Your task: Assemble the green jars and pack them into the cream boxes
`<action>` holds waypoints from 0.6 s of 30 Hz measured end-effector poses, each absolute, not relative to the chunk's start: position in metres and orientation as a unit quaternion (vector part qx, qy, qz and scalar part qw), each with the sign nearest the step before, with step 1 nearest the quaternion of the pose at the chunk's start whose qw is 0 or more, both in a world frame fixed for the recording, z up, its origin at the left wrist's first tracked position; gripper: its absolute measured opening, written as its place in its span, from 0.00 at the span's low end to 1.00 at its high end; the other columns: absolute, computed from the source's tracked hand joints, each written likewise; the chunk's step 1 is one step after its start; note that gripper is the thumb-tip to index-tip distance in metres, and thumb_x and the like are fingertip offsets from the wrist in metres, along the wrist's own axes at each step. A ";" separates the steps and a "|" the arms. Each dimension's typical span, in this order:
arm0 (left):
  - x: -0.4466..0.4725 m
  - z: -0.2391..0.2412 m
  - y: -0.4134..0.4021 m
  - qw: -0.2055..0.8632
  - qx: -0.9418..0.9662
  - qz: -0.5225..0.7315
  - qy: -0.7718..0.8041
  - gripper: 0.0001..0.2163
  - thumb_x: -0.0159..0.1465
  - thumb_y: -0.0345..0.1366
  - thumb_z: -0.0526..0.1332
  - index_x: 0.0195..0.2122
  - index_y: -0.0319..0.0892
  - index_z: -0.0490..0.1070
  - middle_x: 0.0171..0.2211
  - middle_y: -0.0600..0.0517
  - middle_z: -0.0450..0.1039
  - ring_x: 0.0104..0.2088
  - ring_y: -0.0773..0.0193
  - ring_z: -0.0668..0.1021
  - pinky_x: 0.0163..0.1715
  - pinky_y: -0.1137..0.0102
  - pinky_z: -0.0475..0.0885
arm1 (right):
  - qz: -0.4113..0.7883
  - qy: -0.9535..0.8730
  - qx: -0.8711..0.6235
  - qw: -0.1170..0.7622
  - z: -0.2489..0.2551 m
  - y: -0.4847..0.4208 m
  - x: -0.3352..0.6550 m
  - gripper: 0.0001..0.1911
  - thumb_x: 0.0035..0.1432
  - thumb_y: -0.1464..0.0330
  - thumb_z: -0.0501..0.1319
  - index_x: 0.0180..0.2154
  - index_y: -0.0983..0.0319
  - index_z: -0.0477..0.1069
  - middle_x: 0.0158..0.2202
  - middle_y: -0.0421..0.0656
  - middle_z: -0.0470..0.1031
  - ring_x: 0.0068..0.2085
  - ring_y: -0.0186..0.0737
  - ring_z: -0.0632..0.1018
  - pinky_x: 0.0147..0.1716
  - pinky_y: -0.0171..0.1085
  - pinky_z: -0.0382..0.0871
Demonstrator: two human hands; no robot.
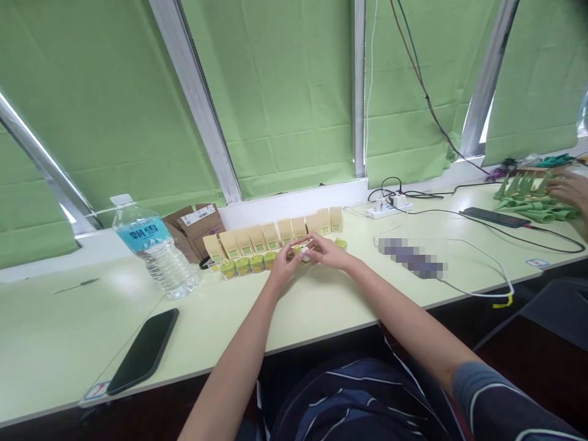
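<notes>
My left hand [283, 264] and my right hand [327, 251] meet over the pale green table [321, 306], fingers pinched together on a small white and yellow-green jar [304, 254]. Just behind them stands a row of several small tan cartons [275, 234] with green labels. In front of the cartons sits a row of several little yellow-green jars [248, 264], touching each other. One more jar [340, 244] sits to the right of my right hand.
A water bottle [154, 246] stands at left, a black phone [144, 350] lies near the front edge, brown cardboard boxes [190, 226] sit behind. A power strip [388, 209] and cables lie right. Another person's hand [569, 188] rests on green plastic pieces [528, 199] far right.
</notes>
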State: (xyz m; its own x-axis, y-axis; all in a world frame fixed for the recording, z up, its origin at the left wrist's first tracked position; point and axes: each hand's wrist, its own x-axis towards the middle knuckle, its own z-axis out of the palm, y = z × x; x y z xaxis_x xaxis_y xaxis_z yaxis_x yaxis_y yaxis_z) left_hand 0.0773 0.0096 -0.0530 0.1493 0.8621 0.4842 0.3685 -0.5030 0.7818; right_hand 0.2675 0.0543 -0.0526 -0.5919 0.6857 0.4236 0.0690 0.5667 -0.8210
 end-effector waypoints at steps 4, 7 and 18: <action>0.076 -0.056 0.018 0.305 0.674 0.524 0.423 0.29 0.57 0.53 0.66 0.54 0.40 0.68 0.26 0.54 0.70 0.28 0.66 0.73 0.31 0.71 0.68 | 0.457 -0.766 -0.203 0.403 -0.052 0.056 0.267 0.29 0.59 0.50 0.61 0.56 0.59 0.64 0.46 0.48 0.73 0.40 0.43 0.80 0.37 0.42 0.79; 0.072 -0.057 0.023 0.339 0.645 0.549 0.409 0.31 0.52 0.53 0.70 0.51 0.40 0.69 0.29 0.52 0.74 0.31 0.65 0.76 0.35 0.70 0.70 | 0.477 -0.761 -0.183 0.400 -0.053 0.057 0.267 0.30 0.58 0.50 0.62 0.56 0.60 0.66 0.51 0.50 0.72 0.43 0.43 0.79 0.39 0.42 0.79; 0.067 -0.061 0.030 0.395 0.594 0.575 0.402 0.25 0.46 0.53 0.73 0.37 0.39 0.74 0.32 0.48 0.79 0.33 0.61 0.79 0.36 0.66 0.74 | 0.420 -0.782 -0.242 0.392 -0.055 0.058 0.266 0.29 0.50 0.57 0.71 0.51 0.61 0.69 0.52 0.50 0.73 0.37 0.39 0.80 0.35 0.37 0.75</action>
